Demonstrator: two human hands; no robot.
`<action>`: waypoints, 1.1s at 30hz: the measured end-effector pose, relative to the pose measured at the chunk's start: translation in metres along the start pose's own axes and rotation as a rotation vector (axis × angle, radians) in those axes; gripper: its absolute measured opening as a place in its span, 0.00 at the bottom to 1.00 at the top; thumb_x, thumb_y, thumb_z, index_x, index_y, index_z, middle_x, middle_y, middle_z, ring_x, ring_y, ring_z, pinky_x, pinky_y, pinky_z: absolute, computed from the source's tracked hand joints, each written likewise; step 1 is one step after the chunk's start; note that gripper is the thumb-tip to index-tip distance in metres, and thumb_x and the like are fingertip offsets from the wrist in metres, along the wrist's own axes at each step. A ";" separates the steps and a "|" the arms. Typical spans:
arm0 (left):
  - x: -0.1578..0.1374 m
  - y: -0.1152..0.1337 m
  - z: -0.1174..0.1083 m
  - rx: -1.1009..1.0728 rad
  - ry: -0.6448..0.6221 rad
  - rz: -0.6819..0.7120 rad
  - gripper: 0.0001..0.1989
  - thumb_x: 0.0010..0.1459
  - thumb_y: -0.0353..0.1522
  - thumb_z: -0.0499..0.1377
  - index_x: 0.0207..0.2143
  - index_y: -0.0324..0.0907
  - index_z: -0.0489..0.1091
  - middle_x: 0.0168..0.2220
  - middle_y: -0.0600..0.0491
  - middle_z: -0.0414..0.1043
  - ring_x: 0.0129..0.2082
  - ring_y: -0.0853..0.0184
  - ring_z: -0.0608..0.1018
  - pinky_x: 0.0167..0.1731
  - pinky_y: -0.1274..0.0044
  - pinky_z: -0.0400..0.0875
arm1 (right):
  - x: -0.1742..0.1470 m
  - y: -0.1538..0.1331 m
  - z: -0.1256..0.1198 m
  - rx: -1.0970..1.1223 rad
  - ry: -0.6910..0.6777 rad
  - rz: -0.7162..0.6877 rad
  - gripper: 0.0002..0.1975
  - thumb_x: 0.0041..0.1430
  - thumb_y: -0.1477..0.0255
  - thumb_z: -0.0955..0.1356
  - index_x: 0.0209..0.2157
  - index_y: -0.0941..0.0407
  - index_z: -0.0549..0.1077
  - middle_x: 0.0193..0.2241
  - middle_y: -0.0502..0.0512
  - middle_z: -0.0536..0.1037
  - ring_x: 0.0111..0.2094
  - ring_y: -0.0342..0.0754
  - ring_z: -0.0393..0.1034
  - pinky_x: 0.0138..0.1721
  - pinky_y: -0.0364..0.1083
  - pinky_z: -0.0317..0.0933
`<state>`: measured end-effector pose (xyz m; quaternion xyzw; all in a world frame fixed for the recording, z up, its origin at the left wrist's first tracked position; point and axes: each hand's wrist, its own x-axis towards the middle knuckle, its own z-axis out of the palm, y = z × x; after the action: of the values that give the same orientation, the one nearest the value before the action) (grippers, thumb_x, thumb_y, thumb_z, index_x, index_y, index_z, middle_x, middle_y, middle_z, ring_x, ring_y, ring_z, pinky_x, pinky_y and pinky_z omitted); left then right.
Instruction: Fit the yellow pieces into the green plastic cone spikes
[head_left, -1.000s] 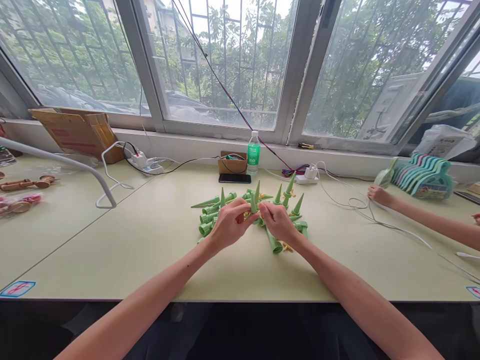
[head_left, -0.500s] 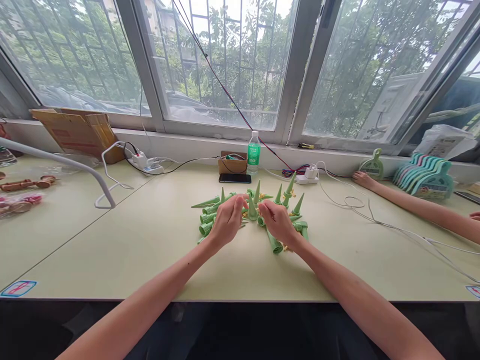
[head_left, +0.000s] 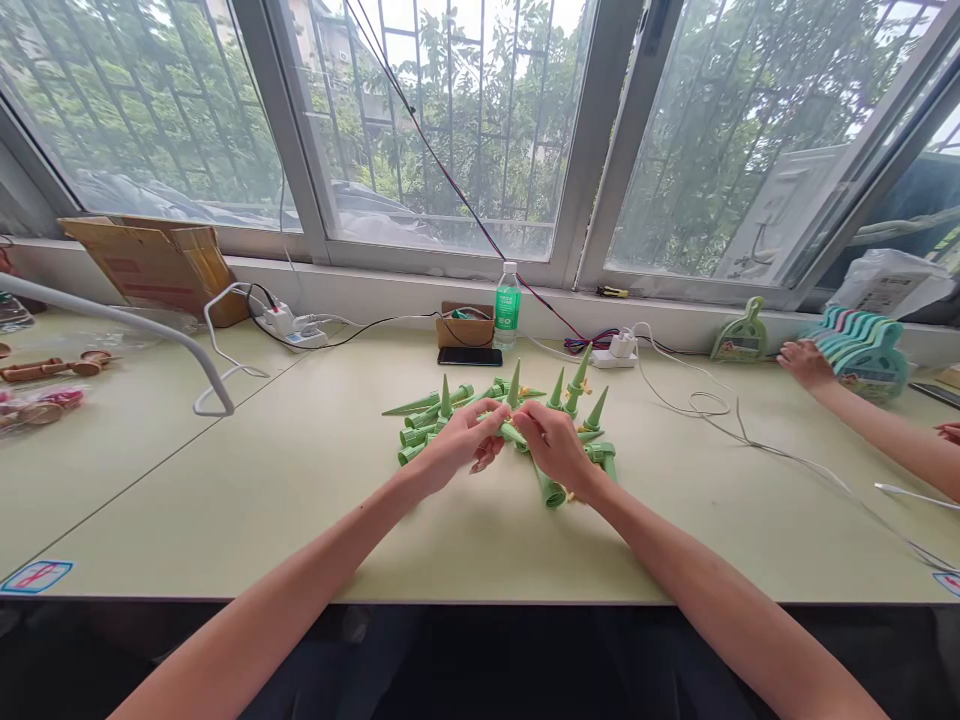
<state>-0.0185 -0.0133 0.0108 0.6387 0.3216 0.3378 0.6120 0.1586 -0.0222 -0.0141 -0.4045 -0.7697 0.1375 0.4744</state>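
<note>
My left hand [head_left: 471,434] and my right hand [head_left: 553,436] meet above the middle of a cluster of green plastic cone-tipped pieces, which look like plant watering spikes. Between my fingertips is one tilted green spike [head_left: 513,433]; both hands are closed on it, and the fingers hide part of it. Several spikes stand point up around my hands, such as a tall cone [head_left: 578,375] at the back right. Others lie on their sides, among them an open green tube [head_left: 552,490] below my right hand. Small yellow parts [head_left: 586,386] show among the green ones.
Behind the cluster are a black phone [head_left: 470,357], a small cardboard box [head_left: 466,327] and a bottle [head_left: 508,305]. White cables [head_left: 705,405] cross the table on the right. Another person's hand [head_left: 806,364] is beside a row of dustpans [head_left: 862,350]. A lamp arm [head_left: 169,340] reaches in at left.
The upright spike between my hands is now tilted in my fingers. My left hand has turned and moved closer to my right. The other person's hand has moved right, away from the single green dustpan.
</note>
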 end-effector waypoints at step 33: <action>-0.004 -0.006 0.004 0.614 0.392 0.404 0.21 0.67 0.45 0.42 0.42 0.41 0.67 0.17 0.60 0.60 0.17 0.72 0.63 0.24 0.79 0.60 | -0.001 0.000 0.003 0.042 -0.003 0.045 0.21 0.69 0.59 0.55 0.24 0.54 0.56 0.19 0.45 0.59 0.21 0.40 0.51 0.25 0.42 0.50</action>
<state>-0.0174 -0.0182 0.0045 0.7655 0.3859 0.4546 0.2418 0.1561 -0.0224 -0.0168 -0.4116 -0.7580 0.1647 0.4784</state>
